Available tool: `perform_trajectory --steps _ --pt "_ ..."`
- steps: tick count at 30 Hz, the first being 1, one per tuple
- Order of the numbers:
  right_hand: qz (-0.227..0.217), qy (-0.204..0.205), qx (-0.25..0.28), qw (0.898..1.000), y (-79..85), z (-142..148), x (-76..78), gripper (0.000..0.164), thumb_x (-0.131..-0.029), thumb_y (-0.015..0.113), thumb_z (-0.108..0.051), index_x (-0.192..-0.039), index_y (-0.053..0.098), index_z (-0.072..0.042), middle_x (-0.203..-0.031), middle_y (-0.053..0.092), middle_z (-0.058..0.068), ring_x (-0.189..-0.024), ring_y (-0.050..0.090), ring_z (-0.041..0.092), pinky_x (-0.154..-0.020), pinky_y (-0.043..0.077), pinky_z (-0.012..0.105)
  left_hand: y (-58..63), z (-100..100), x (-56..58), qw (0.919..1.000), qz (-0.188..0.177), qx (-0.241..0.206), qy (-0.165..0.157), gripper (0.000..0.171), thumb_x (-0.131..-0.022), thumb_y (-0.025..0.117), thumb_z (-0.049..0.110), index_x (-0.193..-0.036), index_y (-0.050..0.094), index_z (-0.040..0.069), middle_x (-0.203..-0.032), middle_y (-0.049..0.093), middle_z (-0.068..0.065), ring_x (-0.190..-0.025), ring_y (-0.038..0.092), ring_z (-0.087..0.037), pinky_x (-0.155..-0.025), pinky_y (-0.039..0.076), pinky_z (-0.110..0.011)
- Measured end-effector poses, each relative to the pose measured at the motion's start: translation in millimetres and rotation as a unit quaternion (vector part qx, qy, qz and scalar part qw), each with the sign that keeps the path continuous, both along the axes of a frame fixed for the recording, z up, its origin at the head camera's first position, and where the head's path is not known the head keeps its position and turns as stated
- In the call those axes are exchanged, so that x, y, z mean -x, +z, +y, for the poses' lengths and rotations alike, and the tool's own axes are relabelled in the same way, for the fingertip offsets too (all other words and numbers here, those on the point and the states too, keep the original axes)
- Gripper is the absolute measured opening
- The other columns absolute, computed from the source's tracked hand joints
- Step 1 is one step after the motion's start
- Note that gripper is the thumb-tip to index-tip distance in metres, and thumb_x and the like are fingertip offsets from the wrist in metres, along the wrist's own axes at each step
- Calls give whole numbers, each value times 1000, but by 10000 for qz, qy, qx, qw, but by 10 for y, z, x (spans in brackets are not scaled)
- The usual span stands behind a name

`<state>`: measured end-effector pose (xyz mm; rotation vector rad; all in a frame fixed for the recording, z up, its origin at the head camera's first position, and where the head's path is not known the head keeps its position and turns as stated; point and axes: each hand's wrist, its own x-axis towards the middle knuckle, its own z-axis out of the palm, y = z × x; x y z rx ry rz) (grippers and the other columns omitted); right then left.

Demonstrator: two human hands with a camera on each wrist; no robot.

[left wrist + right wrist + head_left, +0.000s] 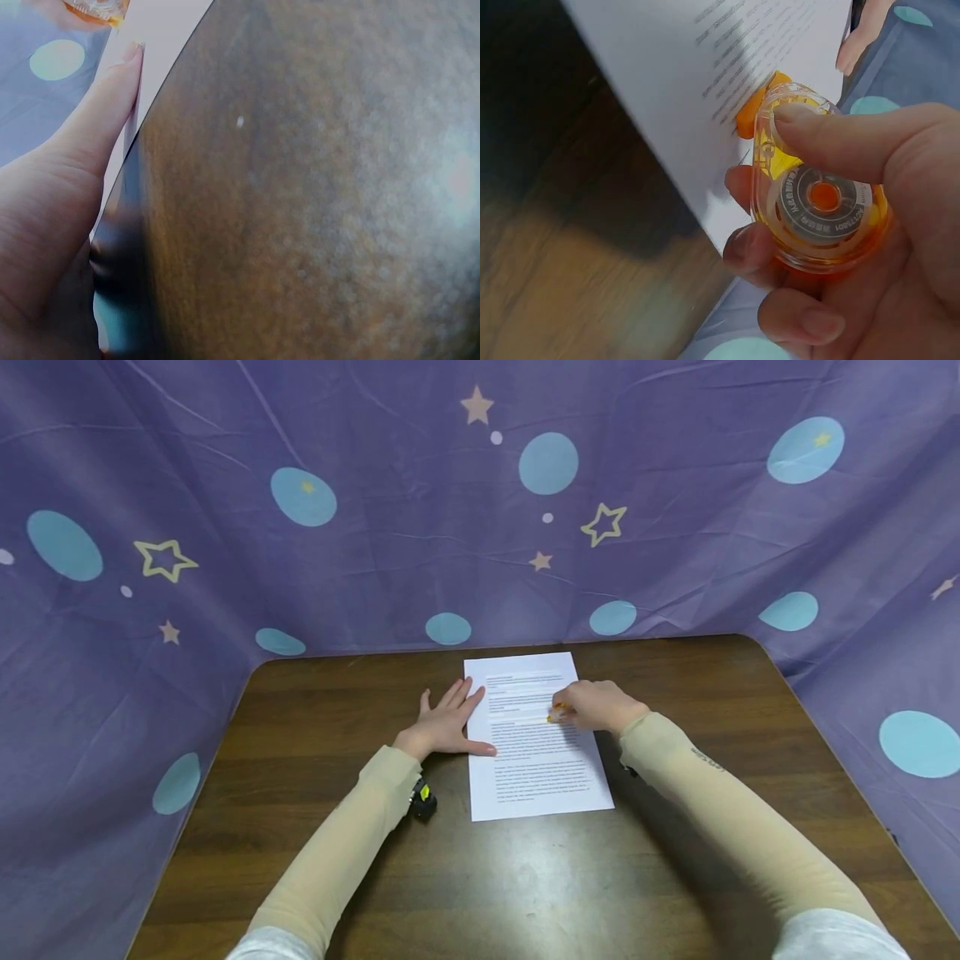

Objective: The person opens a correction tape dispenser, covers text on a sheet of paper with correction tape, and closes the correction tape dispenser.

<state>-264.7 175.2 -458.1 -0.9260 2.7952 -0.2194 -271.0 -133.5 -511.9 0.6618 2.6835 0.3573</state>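
Note:
A printed sheet of paper (543, 789) lies on the table, its lines of text running across it. My left hand (442, 727) rests with spread fingers over the sheet's left edge; its thumb (101, 109) reaches onto the paper in the left wrist view. My right hand (597, 706) grips a clear and orange correction tape dispenser (821, 199), thumb on top and fingers curled beneath. The dispenser's orange end (757, 109) is at the upper right part of the text. Whether its tip touches the paper, I cannot tell.
The brown wooden table (337, 877) has rounded far corners. A purple curtain (390, 577) with stars and blue ovals hangs behind it and along both sides. A small black device (423, 802) sits at the left wrist.

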Motion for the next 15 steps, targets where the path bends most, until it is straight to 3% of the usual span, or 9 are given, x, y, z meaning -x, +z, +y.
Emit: perform_trajectory --steps 9,15 --pt "-115 -194 -112 9997 1 204 -16 6 -96 76 -17 -101 75 -15 -95 73 1 -80 64 18 -68 55 45 112 18 -62 10000 67 45 -37 123 -80 70 79 -169 12 19 -176 -4 -10 -162 -5 -26 -117 -6 -74" --pt "-159 -296 -80 9994 11 290 -20 7 -96 74 -13 -102 76 -15 -95 73 0 -81 64 19 -67 55 46 114 14 -59 10000 11 17 -37 123 -80 70 79 -170 10 20 -176 -6 -10 -162 -6 -26 -117 -7 -74"
